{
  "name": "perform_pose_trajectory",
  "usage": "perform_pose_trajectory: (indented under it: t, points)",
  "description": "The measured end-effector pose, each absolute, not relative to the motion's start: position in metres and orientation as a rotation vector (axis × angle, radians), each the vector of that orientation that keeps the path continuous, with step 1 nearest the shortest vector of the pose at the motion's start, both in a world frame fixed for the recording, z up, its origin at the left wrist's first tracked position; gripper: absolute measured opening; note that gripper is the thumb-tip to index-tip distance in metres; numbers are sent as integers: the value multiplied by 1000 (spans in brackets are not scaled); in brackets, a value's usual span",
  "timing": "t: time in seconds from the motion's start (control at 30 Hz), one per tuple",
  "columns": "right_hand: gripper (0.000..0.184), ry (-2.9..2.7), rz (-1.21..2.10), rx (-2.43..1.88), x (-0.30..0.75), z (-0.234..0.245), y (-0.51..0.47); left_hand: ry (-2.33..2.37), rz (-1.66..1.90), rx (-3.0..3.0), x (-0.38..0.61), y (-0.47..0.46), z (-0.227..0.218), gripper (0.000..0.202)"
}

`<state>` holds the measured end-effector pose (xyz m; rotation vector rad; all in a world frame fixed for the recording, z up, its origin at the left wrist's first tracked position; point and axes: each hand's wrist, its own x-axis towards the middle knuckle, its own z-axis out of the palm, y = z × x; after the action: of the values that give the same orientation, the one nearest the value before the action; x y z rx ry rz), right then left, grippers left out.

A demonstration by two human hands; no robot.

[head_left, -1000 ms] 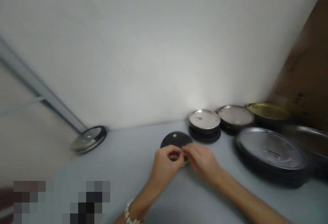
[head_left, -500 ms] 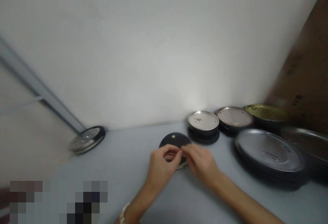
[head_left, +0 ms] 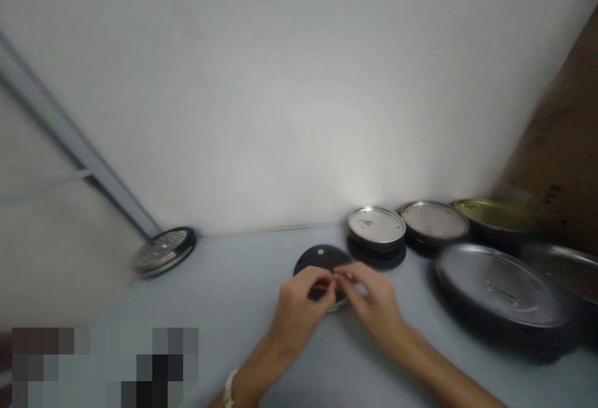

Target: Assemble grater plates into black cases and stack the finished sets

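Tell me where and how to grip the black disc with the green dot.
Probably take the black disc by its far-left rim, from the left: it looks flat and round, that edge shows, and the left hand and right hand hide the near part.

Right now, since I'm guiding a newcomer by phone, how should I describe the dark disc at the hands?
Find the grey table below the pale wall, then the left hand and right hand over it. The dark disc shows partly behind them. Unlike the metal-topped stacks at right, its face is dark with a green dot.
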<state>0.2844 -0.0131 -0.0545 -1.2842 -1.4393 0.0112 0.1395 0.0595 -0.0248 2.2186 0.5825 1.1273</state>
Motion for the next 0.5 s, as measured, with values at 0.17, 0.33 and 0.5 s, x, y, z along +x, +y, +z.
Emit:
perform_pose_trajectory:
  t: [0.17,0.33,0.5]
  points:
    - [14,-1246,316,-1368,285,-50,-11,516,1079,2274,138,62,-25,10]
    - [17,-1317,225,-1380,287,-53,-12,492,1021,2271,140,62,-25,11]
    - [16,-1366,140,-1366,288,-54,-14,505,1030,2256,142,60,-26,12]
